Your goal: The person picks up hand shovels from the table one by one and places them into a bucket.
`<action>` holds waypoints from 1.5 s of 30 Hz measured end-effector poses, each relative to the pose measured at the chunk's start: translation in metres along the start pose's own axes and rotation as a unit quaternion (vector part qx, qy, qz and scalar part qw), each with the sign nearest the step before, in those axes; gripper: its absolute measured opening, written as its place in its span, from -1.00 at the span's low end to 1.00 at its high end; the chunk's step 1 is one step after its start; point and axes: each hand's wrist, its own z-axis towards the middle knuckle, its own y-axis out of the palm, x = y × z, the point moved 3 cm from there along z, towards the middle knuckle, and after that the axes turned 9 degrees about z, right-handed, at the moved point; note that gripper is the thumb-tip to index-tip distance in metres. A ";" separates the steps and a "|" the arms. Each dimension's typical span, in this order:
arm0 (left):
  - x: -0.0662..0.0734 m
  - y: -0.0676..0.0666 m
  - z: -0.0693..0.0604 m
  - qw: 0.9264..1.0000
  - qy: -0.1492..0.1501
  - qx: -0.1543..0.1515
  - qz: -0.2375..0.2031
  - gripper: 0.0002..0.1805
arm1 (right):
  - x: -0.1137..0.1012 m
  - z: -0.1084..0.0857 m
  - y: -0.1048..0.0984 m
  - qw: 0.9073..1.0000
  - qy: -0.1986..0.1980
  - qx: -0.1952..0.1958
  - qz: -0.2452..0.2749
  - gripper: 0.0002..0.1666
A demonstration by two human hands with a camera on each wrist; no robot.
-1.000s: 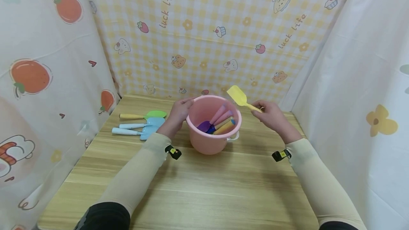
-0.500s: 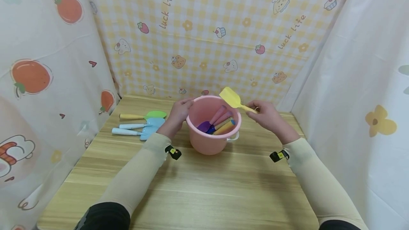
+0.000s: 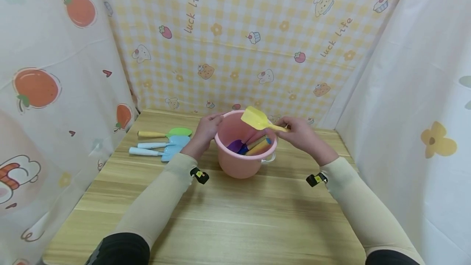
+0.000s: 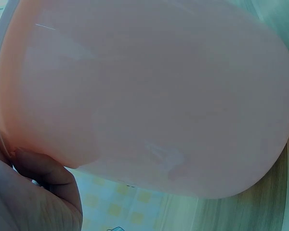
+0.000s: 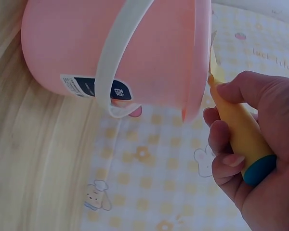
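A pink bucket (image 3: 241, 167) stands upright on the table, with several handled tools (image 3: 259, 145) inside, their visible parts purple, blue, pink and yellow. My left hand (image 3: 207, 132) grips its rim on the left; in the left wrist view the fingers of that hand (image 4: 45, 185) curl at the rim of the bucket (image 4: 149, 96). Over the bucket's opening, my right hand (image 3: 299, 135) holds a yellow shovel (image 3: 255, 118) by its handle, blade pointing left. The right wrist view shows the right hand (image 5: 260, 130) wrapped round the yellow handle (image 5: 243, 127), which has a teal end.
Left of the bucket, a green-bladed tool (image 3: 179, 132) with a yellow handle and two light blue shovels (image 3: 171, 152) lie on the wooden table (image 3: 235, 224). The bucket's white handle (image 5: 116, 53) hangs down its side. Patterned cloths (image 3: 235, 44) stand behind and at both sides.
My right hand has moved left with the yellow shovel, bringing its blade from beyond the bucket's right rim to above the opening. The left hand and the bucket have stayed in place.
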 end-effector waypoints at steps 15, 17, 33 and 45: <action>0.001 0.002 -0.001 1.000 -0.001 0.004 0.001 -0.53 | -0.015 0.010 0.011 0.998 -0.002 -0.049 -0.048 -0.80; 0.001 0.002 -0.001 1.000 -0.003 0.003 0.003 -0.52 | -0.016 0.012 0.013 0.997 -0.001 -0.055 -0.054 -0.81; 0.001 0.001 -0.002 1.000 -0.016 0.005 0.014 -0.53 | -0.031 0.029 0.030 0.989 -0.030 -0.093 -0.110 -0.84; 0.001 0.001 -0.002 1.000 -0.016 0.000 0.015 -0.51 | -0.049 0.046 0.049 0.973 -0.075 -0.141 -0.168 -0.77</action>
